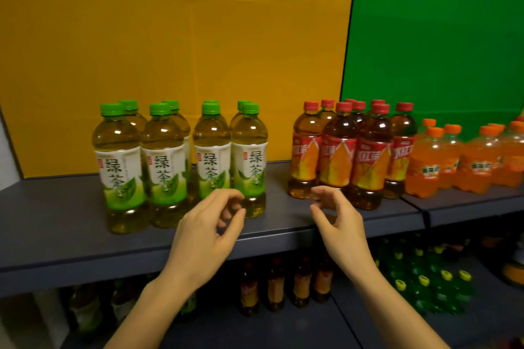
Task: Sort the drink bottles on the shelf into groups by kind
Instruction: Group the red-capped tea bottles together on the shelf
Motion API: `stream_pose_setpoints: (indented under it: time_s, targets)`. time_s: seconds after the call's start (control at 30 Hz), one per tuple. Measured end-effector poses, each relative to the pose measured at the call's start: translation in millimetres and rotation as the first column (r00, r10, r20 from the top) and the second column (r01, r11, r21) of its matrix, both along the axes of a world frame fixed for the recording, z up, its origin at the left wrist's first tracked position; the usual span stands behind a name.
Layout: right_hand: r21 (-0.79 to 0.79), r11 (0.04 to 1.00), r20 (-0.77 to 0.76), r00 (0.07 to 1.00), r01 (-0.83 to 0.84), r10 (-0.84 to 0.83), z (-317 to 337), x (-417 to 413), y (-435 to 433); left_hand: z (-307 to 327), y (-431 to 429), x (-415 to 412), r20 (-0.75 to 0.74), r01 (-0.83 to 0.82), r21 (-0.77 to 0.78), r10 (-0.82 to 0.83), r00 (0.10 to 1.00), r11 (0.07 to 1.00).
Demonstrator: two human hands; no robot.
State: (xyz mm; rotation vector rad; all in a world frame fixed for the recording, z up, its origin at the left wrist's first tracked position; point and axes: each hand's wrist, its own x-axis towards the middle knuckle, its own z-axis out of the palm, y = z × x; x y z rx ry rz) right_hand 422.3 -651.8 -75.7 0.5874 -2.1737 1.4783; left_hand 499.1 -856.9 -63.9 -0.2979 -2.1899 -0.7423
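Yellow backdrop, green backdrop, grey shelf

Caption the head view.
Left hand, right hand hovering before green-capped tea bottles, red-capped tea bottles, orange soda bottles on grey shelf.

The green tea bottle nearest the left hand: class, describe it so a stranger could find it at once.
Below the yellow backdrop, on the grey shelf, stands a block of green-capped tea bottles. Take the front row's rightmost bottle. It alone in that row faces the gap before the red-capped bottles, with the left hand just in front of its base.
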Motion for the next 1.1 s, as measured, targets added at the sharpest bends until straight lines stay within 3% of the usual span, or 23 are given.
stream_pose_setpoints:
  time_s: [0.23, 0.33, 0.53, 0.7, 0.77, 0.87, 1.1]
  targets:
    - [0.076, 0.989, 0.045, 0.990, 0.128, -0.131, 9, -44, 35, -2, 69, -67, 0.265, 0.167, 0.328, -0.260, 0.929, 0.930]
    - [0.116, 0.980, 0.031, 0.986, 0.159, -0.164, 9, -54, 35, 4, 83, -101, 0.282, 0.094, 0.427, -0.231, 0.931, 0.900]
    - [0.139, 0.974, 0.002, 0.984, 0.179, -0.181, -2, -65, 31, 13, 85, -165, 0.403, -0.014, 0.455, -0.192, 0.895, 0.890]
    - [0.167, 0.969, -0.014, 0.983, 0.182, -0.182, -9, -71, 20, 22, 88, -197, 0.371, -0.025, 0.781, -0.431, 0.822, 0.624]
    - [0.157, 0.972, -0.009, 0.984, 0.178, -0.179, -10, -73, 17, 19, 88, -203, 0.383, -0.031, 0.808, -0.484, 0.787, 0.589]
    - [0.155, 0.969, -0.023, 0.981, 0.192, -0.190, -11, -77, 16, 12, 87, -207, 0.405, -0.013, 0.788, -0.503, 0.764, 0.615]
    - [0.209, 0.946, -0.076, 0.968, 0.249, -0.238, -12, -81, 15, -1, 92, -209, 0.359, -0.068, 0.750, -0.318, 0.878, 0.658]
